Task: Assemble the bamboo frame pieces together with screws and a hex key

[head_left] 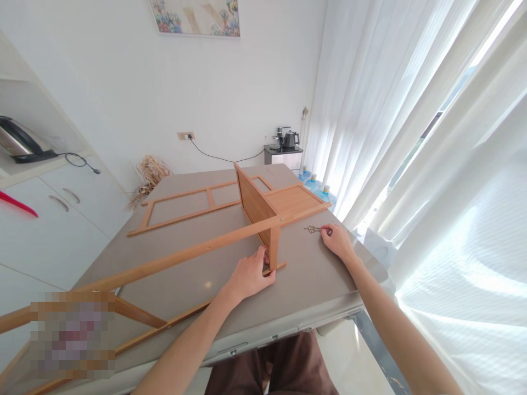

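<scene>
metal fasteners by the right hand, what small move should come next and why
Probably pinch up just one of the small metal fasteners with the right hand: its fingertips are already at the edge of the pile, and the left hand is at the lower end of the upright wooden frame, seemingly steadying it.

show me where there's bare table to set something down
Bare tabletop lies between left hand and right hand, down to the near edge. Another patch lies between the flat frame and the standing frame. Crowded: the corner the left hand grips, and the metal fasteners by the right hand.
</scene>
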Tool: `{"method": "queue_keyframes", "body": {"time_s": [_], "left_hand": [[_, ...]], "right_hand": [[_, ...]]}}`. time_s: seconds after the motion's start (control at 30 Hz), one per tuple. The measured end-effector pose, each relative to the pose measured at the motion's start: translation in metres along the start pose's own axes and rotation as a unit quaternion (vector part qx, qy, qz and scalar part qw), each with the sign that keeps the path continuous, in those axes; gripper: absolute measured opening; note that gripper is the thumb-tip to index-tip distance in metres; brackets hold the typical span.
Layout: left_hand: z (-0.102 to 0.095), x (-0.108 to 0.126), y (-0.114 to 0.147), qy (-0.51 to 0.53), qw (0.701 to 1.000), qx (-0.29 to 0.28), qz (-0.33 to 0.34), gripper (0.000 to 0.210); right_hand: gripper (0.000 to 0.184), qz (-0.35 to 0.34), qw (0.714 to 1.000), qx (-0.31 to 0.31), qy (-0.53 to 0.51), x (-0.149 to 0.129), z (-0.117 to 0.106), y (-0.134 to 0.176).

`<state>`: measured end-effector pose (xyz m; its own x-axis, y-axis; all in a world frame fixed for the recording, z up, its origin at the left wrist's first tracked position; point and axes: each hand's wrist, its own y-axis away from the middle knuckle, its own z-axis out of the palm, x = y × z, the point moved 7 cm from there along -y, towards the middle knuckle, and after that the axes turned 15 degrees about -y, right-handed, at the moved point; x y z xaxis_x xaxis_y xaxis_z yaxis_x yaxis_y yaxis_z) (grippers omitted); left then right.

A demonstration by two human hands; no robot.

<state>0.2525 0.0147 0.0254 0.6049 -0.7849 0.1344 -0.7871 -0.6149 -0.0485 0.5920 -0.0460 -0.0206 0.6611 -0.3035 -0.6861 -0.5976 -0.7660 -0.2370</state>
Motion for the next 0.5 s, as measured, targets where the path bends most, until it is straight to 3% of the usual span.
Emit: {"method": "queue_keyframes", "body": {"time_s": [0.5], "left_hand": [[0.0000, 0.0005, -0.0020, -0.001, 1.000, 0.005, -0.003, 0.037]], "right_hand": [[0.032, -0.020, 1.000, -0.009, 0.007, 0.0021, 0.0037, 0.0000]]}}
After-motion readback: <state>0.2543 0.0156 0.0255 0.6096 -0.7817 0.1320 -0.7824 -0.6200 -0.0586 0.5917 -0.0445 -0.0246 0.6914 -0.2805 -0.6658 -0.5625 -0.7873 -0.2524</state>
